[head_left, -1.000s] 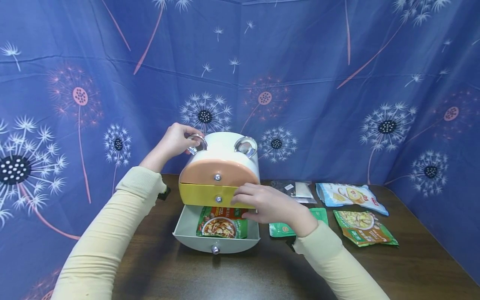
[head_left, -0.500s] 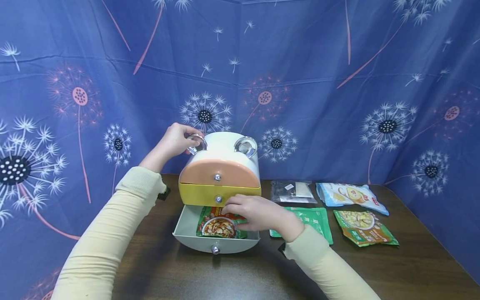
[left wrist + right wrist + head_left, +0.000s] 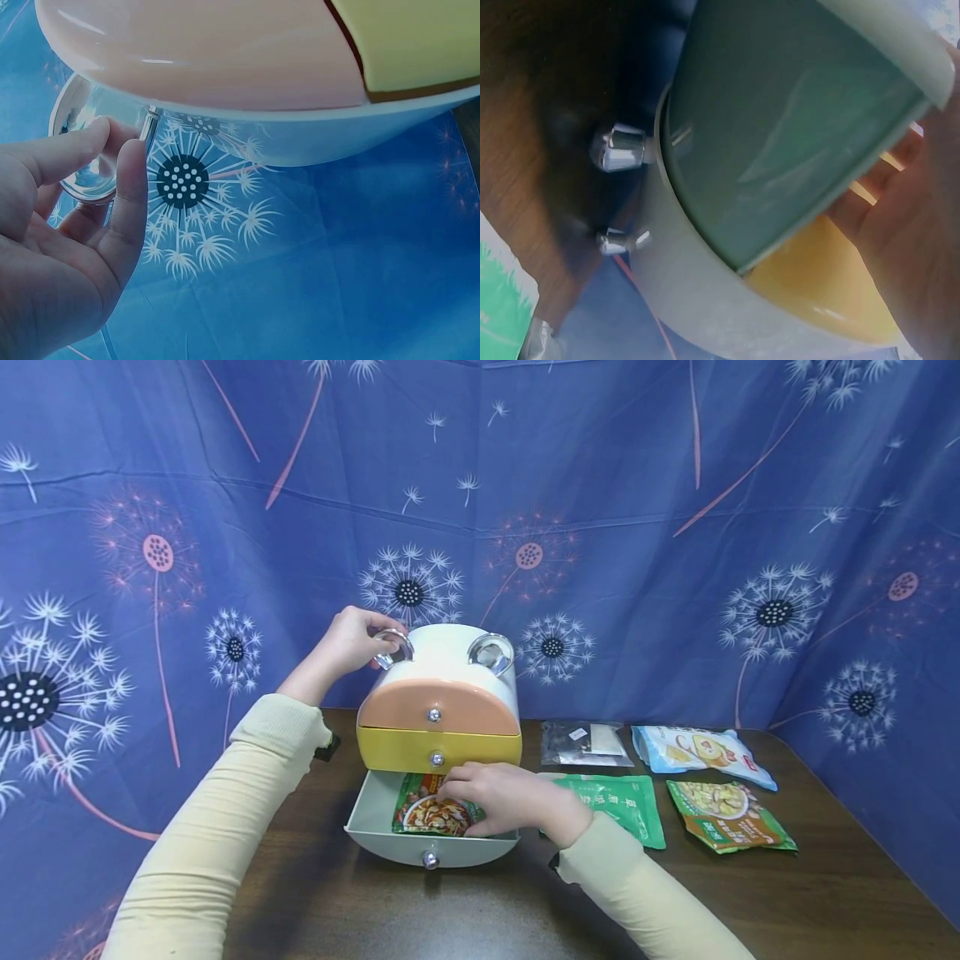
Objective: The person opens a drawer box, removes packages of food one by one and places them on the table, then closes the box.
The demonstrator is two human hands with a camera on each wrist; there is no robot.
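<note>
My left hand (image 3: 351,637) holds the left silver ring-shaped ear (image 3: 96,169) on top of a small drawer box (image 3: 450,647). Thumb and fingers close round the ring in the left wrist view. The pale green bottom drawer (image 3: 390,847) is pulled out, with a green food packet (image 3: 435,815) lying inside. My right hand (image 3: 510,797) reaches over the drawer's right side, loosely bent fingers over the packet and thumb near its front edge. It hides the packet's right part. In the right wrist view, those fingers lie partly behind a dark green wall.
The orange drawer (image 3: 438,703) and yellow drawer (image 3: 405,748) are pushed in. To the right on the brown table (image 3: 705,893) lie a green pouch (image 3: 622,806), a clear bag (image 3: 585,743), a blue snack bag (image 3: 701,750) and an orange-green packet (image 3: 731,817). A blue curtain stands behind.
My right hand has moved down and left from the yellow drawer's front into the open drawer, onto the packet's right side. My left hand stays on the ear.
</note>
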